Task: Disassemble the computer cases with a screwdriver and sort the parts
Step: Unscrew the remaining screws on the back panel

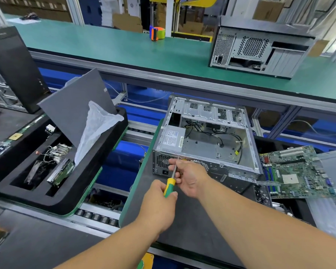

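An open silver computer case lies on a dark pallet, with the power supply still inside at its near left corner. My left hand grips the yellow-green handle of a screwdriver. Its tip sits at a screw on the case's rear edge above the power supply grille. My right hand pinches the metal shaft of the screwdriver close to the tip. A green motherboard lies to the right of the case.
A black foam tray on the left holds a hard drive, cables, a grey panel and a plastic bag. A black tower stands far left. Another case sits on the green bench behind. A tape dispenser is further back.
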Demonstrator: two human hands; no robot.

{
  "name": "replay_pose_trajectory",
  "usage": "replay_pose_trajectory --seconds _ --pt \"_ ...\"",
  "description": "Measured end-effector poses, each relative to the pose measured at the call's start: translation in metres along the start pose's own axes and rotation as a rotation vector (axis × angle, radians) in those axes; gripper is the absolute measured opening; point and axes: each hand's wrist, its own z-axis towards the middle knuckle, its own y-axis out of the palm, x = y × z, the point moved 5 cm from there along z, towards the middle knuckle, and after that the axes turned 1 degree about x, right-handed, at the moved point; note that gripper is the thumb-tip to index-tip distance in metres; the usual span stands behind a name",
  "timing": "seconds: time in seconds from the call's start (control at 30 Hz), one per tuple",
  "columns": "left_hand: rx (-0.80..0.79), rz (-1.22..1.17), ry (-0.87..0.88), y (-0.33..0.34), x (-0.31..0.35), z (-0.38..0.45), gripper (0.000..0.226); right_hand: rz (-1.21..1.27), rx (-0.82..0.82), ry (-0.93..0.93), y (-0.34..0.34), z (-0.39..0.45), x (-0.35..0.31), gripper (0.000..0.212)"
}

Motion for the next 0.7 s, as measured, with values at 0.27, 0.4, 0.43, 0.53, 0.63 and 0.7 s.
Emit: replay_pose_trajectory --seconds 0.27,0.4,0.43,0.53,0.63,0.7 --pt "-0.087 -0.415 -0.207 0.011 0.005 -0.004 0.017 -0.058 -0.003 0.02 -0.002 -0.005 0.003 0.032" --pt "-0.301 -0.85 -0.502 0.015 0.007 -0.011 0.035 -0.056 -0.008 0.038 -0.003 -0.007 0.005 0.031" --pt "-0.342 -0.888 -0.54 0.015 0.006 -0.012 0.039 -0.058 -0.009 0.042 -0.004 -0.006 0.005 0.031" --pt "-0.389 -0.901 -0.565 0.014 0.004 -0.011 0.048 -0.071 0.012 0.029 -0.004 -0.004 0.004 0.027" --pt "-0.353 -0.79 -0.482 0.012 0.005 -0.006 0.046 -0.083 0.036 0.005 -0.003 -0.001 0.002 0.022" --pt "-0.337 -0.717 -0.433 0.013 0.004 -0.006 0.031 -0.097 0.069 -0.001 -0.003 0.001 0.002 0.019"
